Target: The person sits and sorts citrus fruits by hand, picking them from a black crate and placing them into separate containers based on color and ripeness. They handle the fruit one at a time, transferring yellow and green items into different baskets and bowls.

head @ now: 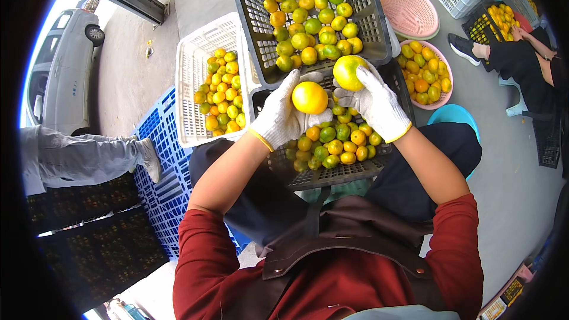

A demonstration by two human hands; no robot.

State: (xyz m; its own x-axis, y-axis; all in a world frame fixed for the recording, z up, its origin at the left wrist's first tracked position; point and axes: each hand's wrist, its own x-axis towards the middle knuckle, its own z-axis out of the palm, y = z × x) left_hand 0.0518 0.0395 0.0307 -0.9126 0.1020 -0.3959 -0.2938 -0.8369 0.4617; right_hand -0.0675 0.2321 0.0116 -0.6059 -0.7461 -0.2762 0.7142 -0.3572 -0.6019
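My left hand, in a white knit glove with a yellow cuff, holds an orange-yellow citrus fruit. Gloved the same way, my right hand grips a yellow-green citrus fruit between thumb and fingers. Both hands are over the near black plastic crate, where green and orange citrus fruits lie. Beyond it, a tilted black plastic crate holds more fruits. On the left stands a white plastic crate with smaller-looking citrus fruits heaped along its right side.
A pink basket of fruit and an empty pink basket stand to the right, near a blue basin. Another person sits at far right. Someone's legs are at left by a blue plastic pallet. A van is parked beyond.
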